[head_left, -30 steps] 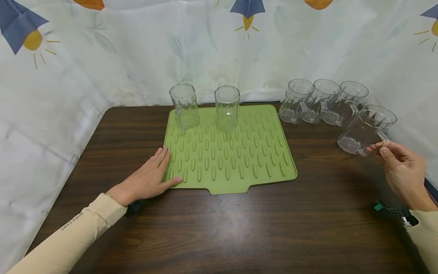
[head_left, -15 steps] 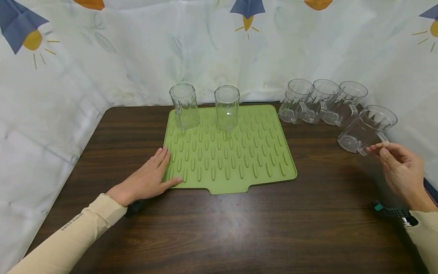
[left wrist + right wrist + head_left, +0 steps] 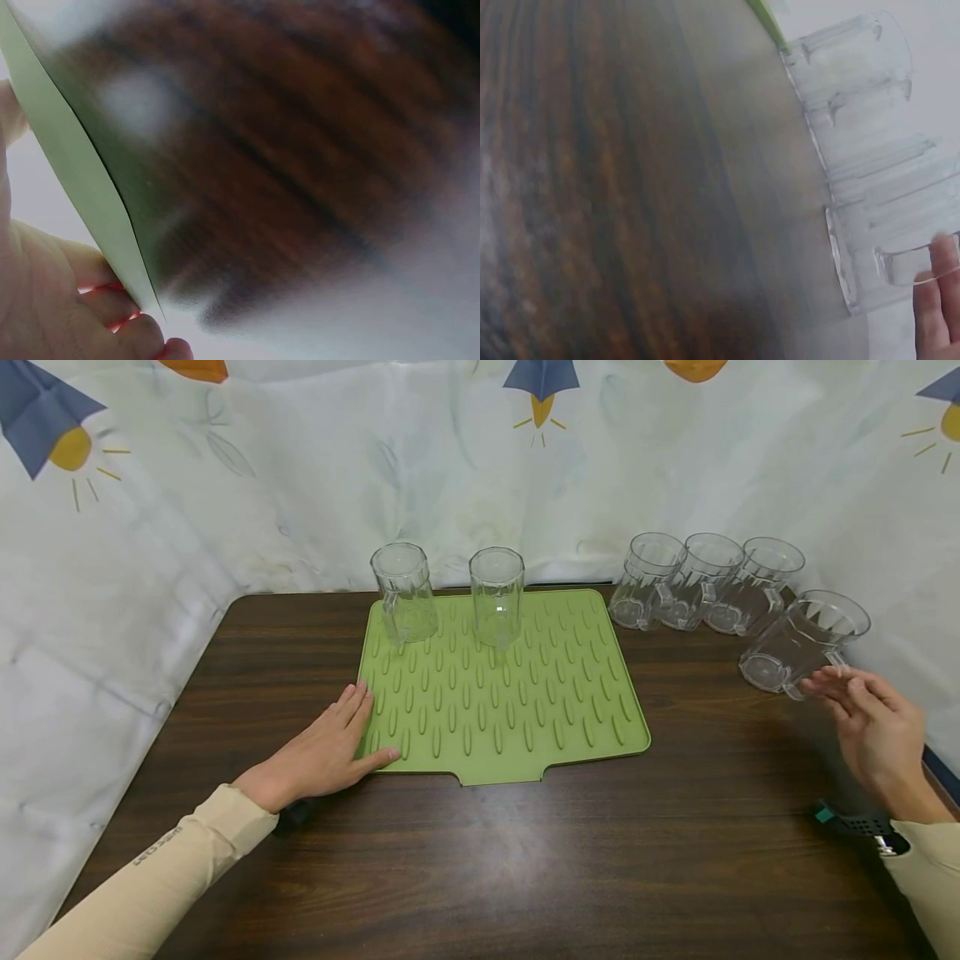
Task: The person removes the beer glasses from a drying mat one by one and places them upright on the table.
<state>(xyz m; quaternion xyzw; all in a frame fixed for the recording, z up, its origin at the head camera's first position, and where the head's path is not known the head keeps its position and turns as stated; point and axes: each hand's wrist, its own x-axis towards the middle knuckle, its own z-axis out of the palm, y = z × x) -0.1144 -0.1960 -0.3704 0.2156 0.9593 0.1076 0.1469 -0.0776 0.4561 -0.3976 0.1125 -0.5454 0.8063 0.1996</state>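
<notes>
My left hand (image 3: 318, 752) lies flat, fingers straight, on the left edge of a green ridged drying mat (image 3: 495, 714). In the left wrist view, the mat's edge (image 3: 79, 161) crosses in front of the fingers. Over on the right, a clear mug (image 3: 806, 647) stands upright on the table with its handle towards my right hand (image 3: 877, 739). The fingertips are right at that handle, the thumb held off from it. In the right wrist view, two fingers (image 3: 934, 319) overlap the handle (image 3: 907, 266); the thumb is out of sight there.
Two clear mugs, a left one (image 3: 405, 597) and a right one (image 3: 498, 602), stand on the mat's far part. Three more, among them a middle mug (image 3: 708, 585), stand in a row behind my right hand. A patterned white curtain (image 3: 315, 468) borders the dark wooden table (image 3: 480, 860).
My right thumb and fingers have loosened from the mug's handle, and that hand has shifted slightly left. The mug stands where it did. My left hand has not moved.
</notes>
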